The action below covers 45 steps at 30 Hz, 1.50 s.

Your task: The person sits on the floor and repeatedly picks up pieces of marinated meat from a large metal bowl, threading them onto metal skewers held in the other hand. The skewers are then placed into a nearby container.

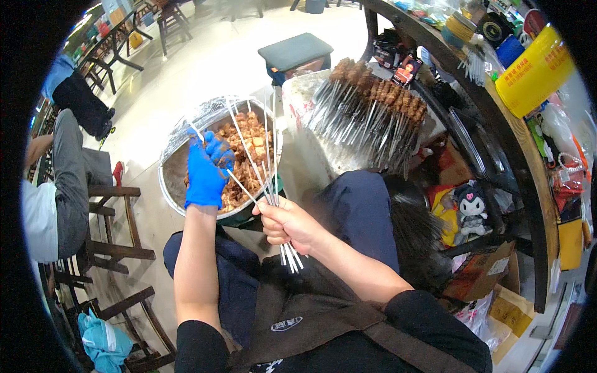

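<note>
My left hand [205, 175], in a blue glove smeared brown at the fingers, closes around one thin metal skewer [241, 186]. Its tip sticks out past the glove; whether meat sits under the fingers is hidden. My bare right hand [289, 224] grips the lower end of that skewer along with several other metal skewers [252, 156], which fan upward without meat. Below the glove, cubed marinated meat [254, 135] fills the right side of a round metal pot [169, 198]. Clear plastic film [196, 112] covers its far rim.
Many meat-loaded skewers [387, 100] lie piled on a white box [338, 156] to the right. Beyond stands a lidded dark bin [296, 51]. A cluttered wooden table [527, 135] curves along the right. At left are wooden stools [116, 191] and a seated person [70, 158].
</note>
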Available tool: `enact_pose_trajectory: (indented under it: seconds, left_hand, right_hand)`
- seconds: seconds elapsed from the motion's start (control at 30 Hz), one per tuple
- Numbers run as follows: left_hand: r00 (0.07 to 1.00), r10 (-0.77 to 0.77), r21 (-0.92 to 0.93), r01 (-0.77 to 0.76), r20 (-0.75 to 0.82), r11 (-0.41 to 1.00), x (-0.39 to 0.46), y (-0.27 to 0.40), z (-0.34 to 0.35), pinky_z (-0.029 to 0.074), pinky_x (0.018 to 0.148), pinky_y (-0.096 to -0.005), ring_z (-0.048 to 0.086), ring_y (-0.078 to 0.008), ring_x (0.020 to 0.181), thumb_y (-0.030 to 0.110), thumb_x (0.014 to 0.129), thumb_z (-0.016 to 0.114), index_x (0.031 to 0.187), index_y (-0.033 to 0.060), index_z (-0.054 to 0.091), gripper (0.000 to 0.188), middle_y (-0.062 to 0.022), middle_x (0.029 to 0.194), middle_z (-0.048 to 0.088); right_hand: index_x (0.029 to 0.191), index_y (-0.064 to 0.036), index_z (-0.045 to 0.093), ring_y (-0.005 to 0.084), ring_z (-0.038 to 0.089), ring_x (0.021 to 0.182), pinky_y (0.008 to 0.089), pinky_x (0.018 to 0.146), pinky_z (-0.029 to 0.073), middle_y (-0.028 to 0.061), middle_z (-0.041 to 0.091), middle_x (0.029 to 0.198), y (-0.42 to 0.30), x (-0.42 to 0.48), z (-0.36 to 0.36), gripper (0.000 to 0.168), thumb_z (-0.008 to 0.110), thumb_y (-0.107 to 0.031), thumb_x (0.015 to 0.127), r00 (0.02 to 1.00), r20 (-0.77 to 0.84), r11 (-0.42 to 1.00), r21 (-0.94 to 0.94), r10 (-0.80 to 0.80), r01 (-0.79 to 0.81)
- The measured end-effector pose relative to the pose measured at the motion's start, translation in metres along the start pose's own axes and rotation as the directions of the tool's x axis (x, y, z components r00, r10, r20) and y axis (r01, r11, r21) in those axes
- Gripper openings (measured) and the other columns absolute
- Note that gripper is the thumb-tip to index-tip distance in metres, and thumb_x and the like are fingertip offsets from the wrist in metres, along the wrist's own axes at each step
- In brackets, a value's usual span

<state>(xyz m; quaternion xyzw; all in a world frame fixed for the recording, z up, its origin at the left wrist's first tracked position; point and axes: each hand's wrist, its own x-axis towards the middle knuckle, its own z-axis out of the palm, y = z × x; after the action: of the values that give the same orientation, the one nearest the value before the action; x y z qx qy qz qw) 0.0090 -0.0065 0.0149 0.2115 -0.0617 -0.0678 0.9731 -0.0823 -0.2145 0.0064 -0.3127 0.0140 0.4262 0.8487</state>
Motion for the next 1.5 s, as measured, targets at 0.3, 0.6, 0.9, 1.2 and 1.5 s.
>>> enact_pose_trajectory:
  seconds: [0.3, 0.6, 0.9, 1.2, 1.5]
  left_hand:
    - [0.711, 0.424, 0.577, -0.031, -0.561, 0.816, 0.012, 0.008, -0.001, 0.047, 0.070, -0.0320, 0.054, -0.0185, 0.077, 0.049, 0.095, 0.041, 0.092, 0.0096, 0.056, 0.042, -0.0051, 0.083, 0.057]
    - [0.982, 0.125, 0.859, 0.186, -0.143, -0.477, -0.006, 0.052, -0.033, 0.049, 0.077, -0.0376, 0.061, -0.0239, 0.086, 0.030, 0.088, 0.054, 0.108, 0.0040, 0.058, 0.033, -0.0142, 0.098, 0.064]
    - [0.968, 0.146, 0.820, 0.249, -0.202, -0.516, -0.009, 0.018, -0.055, 0.048, 0.073, -0.0395, 0.062, -0.0276, 0.086, 0.015, 0.079, 0.057, 0.098, 0.0051, 0.059, 0.022, -0.0153, 0.088, 0.062]
    - [0.954, 0.163, 0.962, 0.227, -0.251, 0.151, -0.015, 0.055, -0.054, 0.049, 0.077, -0.0286, 0.059, -0.0205, 0.089, 0.010, 0.083, 0.058, 0.110, 0.0003, 0.057, 0.028, -0.0104, 0.097, 0.061]
    - [0.954, 0.096, 0.959, 0.279, -0.283, 0.053, -0.016, 0.064, -0.051, 0.050, 0.065, -0.0293, 0.060, -0.0163, 0.076, 0.021, 0.093, 0.049, 0.107, 0.0013, 0.057, 0.025, -0.0088, 0.095, 0.062]
  right_hand:
    - [0.095, -0.004, 0.055, 0.0039, 0.041, 0.056, 0.0204, 0.050, 0.035, -0.0044, 0.047, 0.065, 0.028, 0.017, -0.005, 0.011, 0.052, -0.015, 0.094, 0.865, -0.130, 0.586, -0.783, -0.484, 0.210]
    - [0.092, -0.008, 0.049, 0.0026, 0.026, 0.040, 0.0203, 0.036, 0.019, -0.0069, 0.034, 0.054, 0.000, -0.003, -0.008, 0.012, 0.047, -0.019, 0.097, 0.940, -0.257, 0.947, -0.286, -0.223, 0.147]
    - [0.092, -0.008, 0.050, 0.0020, 0.025, 0.040, 0.0202, 0.037, 0.019, -0.0077, 0.035, 0.054, -0.003, -0.011, -0.020, 0.014, 0.047, -0.021, 0.097, 0.932, -0.285, 0.934, -0.337, -0.223, 0.121]
    - [0.092, -0.007, 0.050, 0.0022, 0.025, 0.041, 0.0201, 0.038, 0.020, -0.0076, 0.035, 0.055, -0.004, -0.012, -0.019, 0.013, 0.047, -0.019, 0.097, 0.936, -0.253, 0.931, -0.330, -0.244, 0.153]
    - [0.092, -0.007, 0.050, 0.0020, 0.023, 0.039, 0.0201, 0.036, 0.018, -0.0071, 0.034, 0.054, -0.006, -0.013, -0.019, 0.014, 0.047, -0.020, 0.097, 0.934, -0.275, 0.935, -0.327, -0.230, 0.134]
